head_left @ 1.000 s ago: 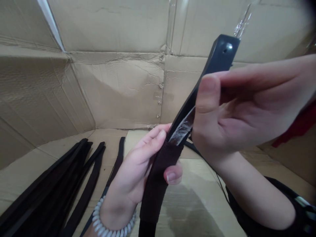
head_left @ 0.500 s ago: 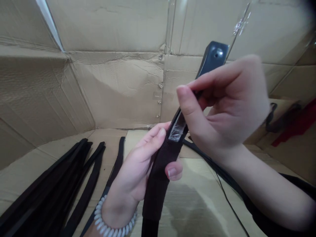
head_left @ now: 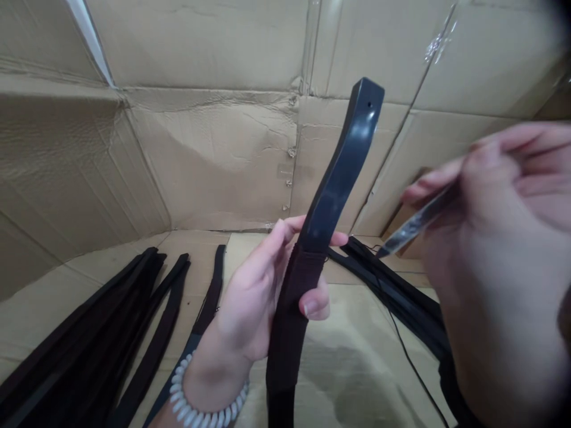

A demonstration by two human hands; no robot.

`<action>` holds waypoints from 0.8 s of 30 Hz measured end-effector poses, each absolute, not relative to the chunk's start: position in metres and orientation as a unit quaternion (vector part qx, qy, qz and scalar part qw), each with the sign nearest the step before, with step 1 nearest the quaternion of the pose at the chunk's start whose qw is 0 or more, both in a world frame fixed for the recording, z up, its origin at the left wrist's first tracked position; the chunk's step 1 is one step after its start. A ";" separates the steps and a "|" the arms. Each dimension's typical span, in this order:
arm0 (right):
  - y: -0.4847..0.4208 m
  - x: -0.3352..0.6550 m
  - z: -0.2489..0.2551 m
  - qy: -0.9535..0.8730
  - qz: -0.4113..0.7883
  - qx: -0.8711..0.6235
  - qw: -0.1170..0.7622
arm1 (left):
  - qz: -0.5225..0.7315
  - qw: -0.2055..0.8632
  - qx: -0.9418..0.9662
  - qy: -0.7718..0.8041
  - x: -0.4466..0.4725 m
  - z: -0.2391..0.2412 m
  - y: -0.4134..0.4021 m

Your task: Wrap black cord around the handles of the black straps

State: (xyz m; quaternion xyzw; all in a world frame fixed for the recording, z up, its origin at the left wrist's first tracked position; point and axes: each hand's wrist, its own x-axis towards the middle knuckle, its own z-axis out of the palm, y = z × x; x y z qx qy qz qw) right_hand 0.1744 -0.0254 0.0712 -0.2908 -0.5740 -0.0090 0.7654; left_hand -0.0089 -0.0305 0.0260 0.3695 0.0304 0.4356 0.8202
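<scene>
My left hand, with a white coil band at the wrist, is wrapped round a black curved bar. The bar's glossy upper end has a small hole. Its lower part is covered by a dark brown fabric sleeve, whose upper edge lies just above my left thumb or fingertip. My right hand, blurred, is off to the right, apart from the bar. Its fingers pinch a thin, flat strip with a shiny tip that looks wrapped in clear tape.
Several dark covered bars lie side by side on the left. More black bars lie at the right, with a thin black cord near them. Cardboard panels rise behind and at the sides.
My right hand has moved right with the strip, away from the bar and the sleeve's upper edge. The bar has shifted slightly left at its top and stays in my left hand.
</scene>
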 end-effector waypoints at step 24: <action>-0.147 0.091 -0.062 -0.455 0.743 -0.215 0.442 | 0.438 0.866 0.242 0.015 -0.010 0.030 -0.051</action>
